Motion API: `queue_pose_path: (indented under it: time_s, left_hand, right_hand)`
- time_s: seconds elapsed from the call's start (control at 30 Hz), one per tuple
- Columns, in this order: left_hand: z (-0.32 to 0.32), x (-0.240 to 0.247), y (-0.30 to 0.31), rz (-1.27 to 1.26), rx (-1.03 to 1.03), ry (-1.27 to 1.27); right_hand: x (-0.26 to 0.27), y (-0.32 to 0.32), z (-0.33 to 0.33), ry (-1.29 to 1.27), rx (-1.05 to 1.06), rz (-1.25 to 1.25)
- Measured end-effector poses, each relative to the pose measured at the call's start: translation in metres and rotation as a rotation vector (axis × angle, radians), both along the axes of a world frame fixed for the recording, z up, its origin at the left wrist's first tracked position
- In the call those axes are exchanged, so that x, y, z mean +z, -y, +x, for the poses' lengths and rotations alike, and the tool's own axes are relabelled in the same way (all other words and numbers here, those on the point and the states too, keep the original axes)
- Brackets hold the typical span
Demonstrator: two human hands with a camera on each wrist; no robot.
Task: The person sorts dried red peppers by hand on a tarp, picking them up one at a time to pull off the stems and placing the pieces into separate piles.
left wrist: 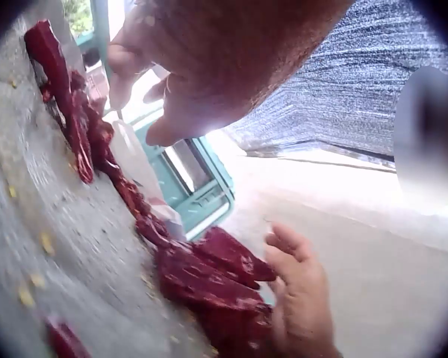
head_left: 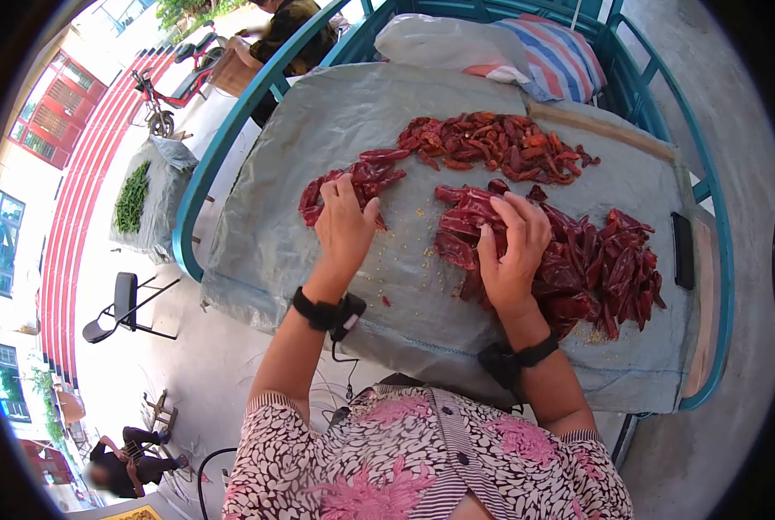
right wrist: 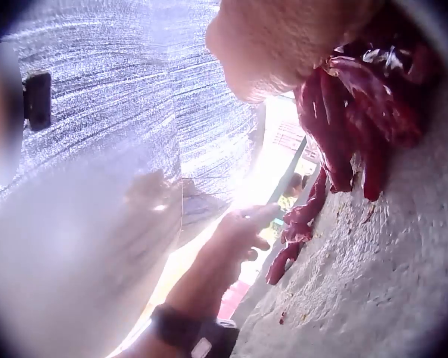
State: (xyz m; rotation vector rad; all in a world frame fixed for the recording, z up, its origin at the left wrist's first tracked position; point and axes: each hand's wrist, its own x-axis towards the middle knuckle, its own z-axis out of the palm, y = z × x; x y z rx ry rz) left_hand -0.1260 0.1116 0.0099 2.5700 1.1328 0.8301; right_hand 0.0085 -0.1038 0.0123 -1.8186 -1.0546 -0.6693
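Dark red dried chili peppers lie in piles on a grey-green plastic sheet point(head_left: 266, 199). My left hand point(head_left: 346, 224) is at the small pile point(head_left: 379, 169) on the left, its fingertips over the near edge. In the left wrist view, that hand point(left wrist: 201, 67) has thumb and fingers apart with nothing between them. Over the left part of the large pile point(head_left: 613, 269) is my right hand point(head_left: 513, 251), thumb spread from the loosely bent fingers, which touch the peppers. The right wrist view shows the right hand point(right wrist: 284, 45) close above peppers point(right wrist: 351, 127); its fingertips are hidden there.
A third pile of smaller, brighter chilies point(head_left: 491, 143) lies farther back. A phone point(head_left: 682, 251) rests near the right edge. Teal cart rails point(head_left: 223, 147) border the sheet, with a striped sack point(head_left: 561, 56) behind. Loose seeds are scattered between the piles. Another person point(head_left: 292, 39) is beyond the left rail.
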Motion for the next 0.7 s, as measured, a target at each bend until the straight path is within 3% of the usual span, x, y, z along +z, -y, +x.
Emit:
queue_pose_path:
  time_s: [0.03, 0.13, 0.23, 0.37, 0.43, 0.53, 0.6, 0.63, 0.7]
  left_hand:
    - [0.000, 0.002, -0.006, -0.122, 0.023, -0.103]
    - [0.004, 0.009, -0.009, -0.161, -0.007, -0.164]
    - [0.001, 0.012, -0.005, -0.217, 0.008, -0.078]
    - [-0.014, 0.006, -0.003, -0.160, -0.159, 0.146]
    - [-0.018, 0.035, 0.019, -0.169, -0.248, 0.280]
    - [-0.017, 0.052, 0.050, -0.261, -0.360, 0.414]
    - [-0.014, 0.040, 0.062, -0.454, -0.462, 0.424]
    - [-0.009, 0.035, 0.070, -0.574, -0.525, 0.534]
    - [-0.010, 0.036, 0.070, -0.599, -0.574, 0.511]
  right_hand:
    - [-0.004, 0.000, 0.001, -0.007, 0.044, -0.014]
    - [-0.007, -0.001, 0.002, 0.003, 0.088, -0.021]
    - [-0.004, 0.000, 0.001, 0.027, 0.074, 0.001]
    - [0.004, 0.003, 0.000, 0.041, 0.147, -0.002]
    - [0.008, 0.005, -0.002, 0.014, 0.227, -0.034]
    - [0.011, 0.004, -0.005, -0.012, 0.321, -0.099]
    - [0.016, 0.003, -0.007, -0.024, 0.385, -0.147]
    - [0.013, 0.003, -0.006, -0.014, 0.366, -0.154]
    - [0.002, 0.004, -0.001, 0.006, 0.323, -0.172]
